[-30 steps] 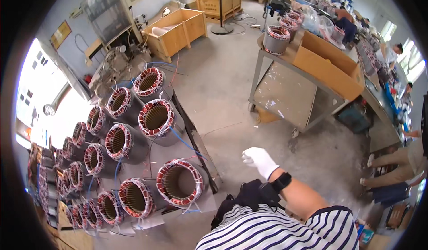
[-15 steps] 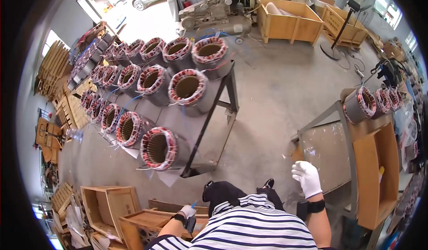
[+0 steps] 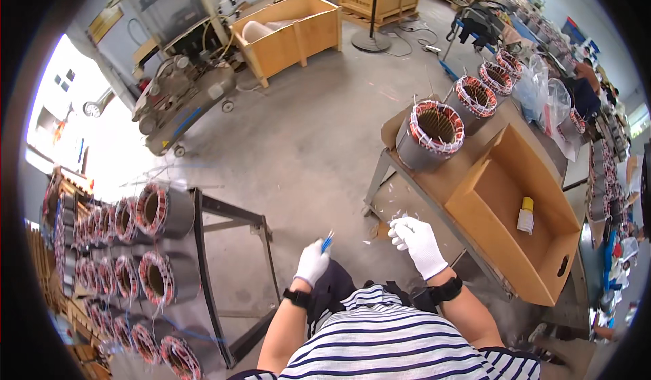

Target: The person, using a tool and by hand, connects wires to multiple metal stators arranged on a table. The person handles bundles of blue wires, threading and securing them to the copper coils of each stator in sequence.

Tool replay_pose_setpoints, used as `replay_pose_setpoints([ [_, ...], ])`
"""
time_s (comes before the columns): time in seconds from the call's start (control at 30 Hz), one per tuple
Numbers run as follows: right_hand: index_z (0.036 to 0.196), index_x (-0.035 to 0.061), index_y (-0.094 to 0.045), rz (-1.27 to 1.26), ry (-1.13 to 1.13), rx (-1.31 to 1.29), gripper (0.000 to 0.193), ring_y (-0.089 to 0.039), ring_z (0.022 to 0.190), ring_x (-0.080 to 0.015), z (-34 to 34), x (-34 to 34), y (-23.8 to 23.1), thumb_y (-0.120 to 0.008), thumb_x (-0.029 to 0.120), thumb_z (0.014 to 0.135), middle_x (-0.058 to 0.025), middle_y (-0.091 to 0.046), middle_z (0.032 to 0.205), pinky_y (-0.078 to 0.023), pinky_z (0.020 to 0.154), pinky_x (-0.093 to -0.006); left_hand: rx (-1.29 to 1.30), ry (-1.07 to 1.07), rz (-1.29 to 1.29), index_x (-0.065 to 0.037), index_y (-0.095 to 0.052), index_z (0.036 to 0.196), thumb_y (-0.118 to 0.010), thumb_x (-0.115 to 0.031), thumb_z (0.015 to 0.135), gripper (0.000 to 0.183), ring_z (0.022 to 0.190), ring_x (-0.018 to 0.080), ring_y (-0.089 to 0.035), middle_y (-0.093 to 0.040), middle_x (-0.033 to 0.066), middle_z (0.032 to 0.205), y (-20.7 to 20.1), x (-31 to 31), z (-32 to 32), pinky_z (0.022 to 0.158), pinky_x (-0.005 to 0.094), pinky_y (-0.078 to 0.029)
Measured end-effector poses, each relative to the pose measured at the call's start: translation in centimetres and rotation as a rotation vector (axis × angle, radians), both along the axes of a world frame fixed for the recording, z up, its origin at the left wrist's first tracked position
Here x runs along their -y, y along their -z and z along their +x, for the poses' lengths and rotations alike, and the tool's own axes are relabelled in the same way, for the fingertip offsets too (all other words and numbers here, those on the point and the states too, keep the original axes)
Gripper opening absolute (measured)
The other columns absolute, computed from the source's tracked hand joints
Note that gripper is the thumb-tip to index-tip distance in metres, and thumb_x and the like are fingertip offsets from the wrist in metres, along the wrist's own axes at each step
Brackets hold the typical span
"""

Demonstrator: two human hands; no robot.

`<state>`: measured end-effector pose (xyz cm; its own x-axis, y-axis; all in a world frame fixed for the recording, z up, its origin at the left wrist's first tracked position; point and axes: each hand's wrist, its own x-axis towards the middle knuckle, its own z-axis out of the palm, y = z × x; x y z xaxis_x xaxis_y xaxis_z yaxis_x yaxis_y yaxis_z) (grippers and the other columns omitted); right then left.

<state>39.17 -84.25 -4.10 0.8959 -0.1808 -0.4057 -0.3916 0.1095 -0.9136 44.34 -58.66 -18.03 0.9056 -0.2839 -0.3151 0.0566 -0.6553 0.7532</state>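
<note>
My left hand [image 3: 312, 263], in a white knitted glove, is closed around a small blue-handled tool [image 3: 327, 244] whose thin tip points up; its exact kind is too small to tell. To the right, my gloved right hand [image 3: 419, 246] hangs in the air near the right bench [image 3: 444, 183], fingers loosely bent and apart, with nothing plain in them. Beyond it, a grey motor stator [image 3: 422, 151] with red-and-white laced windings stands on that bench, several more behind it. Neither hand touches a stator.
An open cardboard box [image 3: 505, 227] on the bench holds a yellow-capped bottle [image 3: 525, 215]. At left, a metal-framed table [image 3: 203, 258] carries rows of stators. Farther off are a wheeled machine [image 3: 183, 102], a wooden crate [image 3: 291, 41] and a stand with a round base [image 3: 371, 41].
My view has turned right, toward the bench with the box. My left hand has come up from beside the wooden boxes to in front of me, still with the blue-handled tool.
</note>
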Motion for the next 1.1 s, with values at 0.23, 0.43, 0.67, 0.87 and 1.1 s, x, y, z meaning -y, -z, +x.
replay_pose_setpoints([
  [0.23,0.101,-0.0043,-0.063,-0.304,0.247,0.227,0.020,-0.058,0.065,-0.0094,14.5,-0.8,-0.9,-0.056,0.009,0.088,-0.0070,-0.064,0.075,-0.045,0.060,-0.0228,0.128,0.305,-0.163,-0.001,-0.055,0.085,-0.055,-0.014,0.086,0.013,0.069,0.0414,-0.058,-0.057,0.0245,0.072,-9.8,8.9,21.8,0.059,0.0446,-0.043],
  [0.43,0.102,-0.0020,-0.061,-0.285,0.960,0.185,0.018,-0.056,0.067,-0.0069,22.1,1.0,-2.0,-0.054,0.012,0.094,-0.0035,-0.062,0.078,-0.044,0.059,-0.0200,0.008,0.610,-0.121,0.000,-0.052,0.087,-0.053,-0.009,0.087,0.010,0.055,0.0355,-0.049,-0.050,0.0208,0.063,-15.8,10.0,36.7,0.055,0.0363,-0.042],
  [0.67,0.095,0.0018,-0.056,-0.292,1.515,0.084,0.010,-0.054,0.061,-0.0060,26.9,0.1,-3.9,-0.056,0.012,0.092,-0.0020,-0.058,0.073,-0.044,0.056,-0.0192,0.096,1.108,-0.190,0.001,-0.054,0.087,-0.052,-0.007,0.089,0.009,0.054,0.0179,-0.047,-0.048,0.0111,0.058,-20.0,21.3,46.1,0.056,0.0293,-0.043],
  [0.87,0.086,0.0018,-0.056,-0.697,1.659,-0.126,0.007,-0.056,0.059,-0.0194,27.5,2.3,-4.9,-0.057,0.008,0.089,-0.0082,-0.056,0.067,-0.044,0.055,-0.0281,-0.140,1.388,-0.259,0.002,-0.056,0.087,-0.053,-0.014,0.093,0.018,0.057,0.0089,-0.049,-0.051,0.0034,0.061,-19.4,28.0,49.2,0.055,0.0262,-0.043],
  [1.1,0.072,0.0057,-0.055,-1.109,1.470,-0.664,0.014,-0.057,0.063,-0.0360,30.8,0.1,-5.7,-0.059,0.012,0.083,-0.0155,-0.055,0.068,-0.043,0.056,-0.0414,-0.098,1.752,-0.170,0.001,-0.059,0.089,-0.054,-0.017,0.093,0.019,0.057,0.0102,-0.053,-0.054,0.0052,0.061,-17.8,34.2,53.3,0.057,0.0257,-0.045],
])
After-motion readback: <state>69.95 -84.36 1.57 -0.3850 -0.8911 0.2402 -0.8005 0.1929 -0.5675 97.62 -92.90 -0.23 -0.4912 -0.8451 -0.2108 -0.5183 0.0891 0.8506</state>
